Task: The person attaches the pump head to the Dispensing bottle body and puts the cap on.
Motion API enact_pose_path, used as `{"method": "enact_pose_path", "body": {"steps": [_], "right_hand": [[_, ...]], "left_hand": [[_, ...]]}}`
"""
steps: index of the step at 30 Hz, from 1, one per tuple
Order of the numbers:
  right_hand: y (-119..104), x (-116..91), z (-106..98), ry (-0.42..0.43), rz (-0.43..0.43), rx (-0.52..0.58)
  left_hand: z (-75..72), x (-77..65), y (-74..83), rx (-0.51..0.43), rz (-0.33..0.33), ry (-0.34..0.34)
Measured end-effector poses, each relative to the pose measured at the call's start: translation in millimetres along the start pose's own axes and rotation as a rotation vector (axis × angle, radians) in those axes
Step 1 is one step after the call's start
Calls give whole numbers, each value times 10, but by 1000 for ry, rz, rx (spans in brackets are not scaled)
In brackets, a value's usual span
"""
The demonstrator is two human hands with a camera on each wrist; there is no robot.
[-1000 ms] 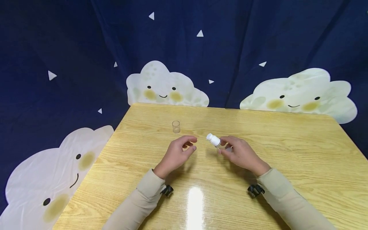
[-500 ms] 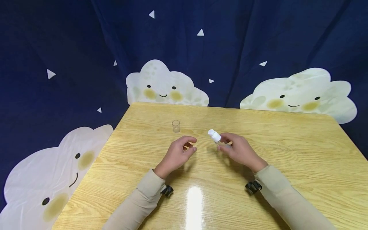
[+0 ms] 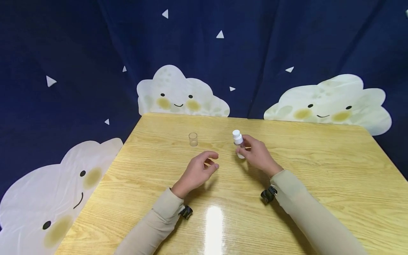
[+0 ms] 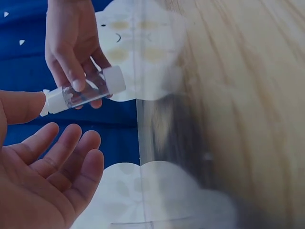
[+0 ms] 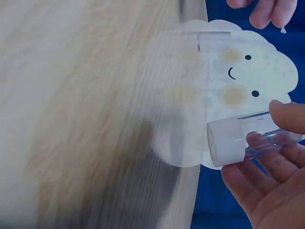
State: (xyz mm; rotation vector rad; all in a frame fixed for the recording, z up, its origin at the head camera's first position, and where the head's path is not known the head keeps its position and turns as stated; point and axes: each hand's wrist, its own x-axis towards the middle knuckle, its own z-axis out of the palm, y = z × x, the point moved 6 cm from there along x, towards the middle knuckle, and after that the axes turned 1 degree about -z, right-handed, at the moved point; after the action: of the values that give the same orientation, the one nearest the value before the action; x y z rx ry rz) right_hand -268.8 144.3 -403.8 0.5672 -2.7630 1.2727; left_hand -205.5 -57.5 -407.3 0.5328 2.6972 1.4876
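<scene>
My right hand [image 3: 259, 156] grips a small clear pump bottle [image 3: 237, 138] around its body, with thumb on one side and fingers on the other. It is held nearly upright in the head view, white pump on top. The right wrist view shows the bottle's white base [image 5: 226, 142] and see-through body. My left hand [image 3: 193, 174] holds nothing; its fingers are loosely bent, thumb apart from them, left of the bottle. A clear open-ended cap [image 3: 193, 140] stands on the table beyond the left hand and appears small in the right wrist view.
The wooden table [image 3: 306, 166] runs back to a dark blue curtain [image 3: 197, 42] printed with smiling clouds and white triangles. A bright light reflection [image 3: 214, 226] lies on the near part of the tabletop. Black wrist cameras hang below both sleeves.
The right hand has moved away from me, carrying the bottle, which has turned from leaning left to nearly upright. The left hand and the cap have stayed in place.
</scene>
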Motion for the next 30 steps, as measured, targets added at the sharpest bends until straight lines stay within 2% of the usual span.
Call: {"method": "enact_pose_path", "body": {"steps": [8,19,26,30], "right_hand": [[54,168,77,23,51,16],[129,301,205,0,95,28],[237,364,230,-1,152,50],[249,402,239,5,158,47]], "left_hand": [[5,10,-31,-8,-8,-28],[17,23,18,-50,5,-13],[42,71,56,-45,8,-18],[36,119,59,-38,7,-17]]}}
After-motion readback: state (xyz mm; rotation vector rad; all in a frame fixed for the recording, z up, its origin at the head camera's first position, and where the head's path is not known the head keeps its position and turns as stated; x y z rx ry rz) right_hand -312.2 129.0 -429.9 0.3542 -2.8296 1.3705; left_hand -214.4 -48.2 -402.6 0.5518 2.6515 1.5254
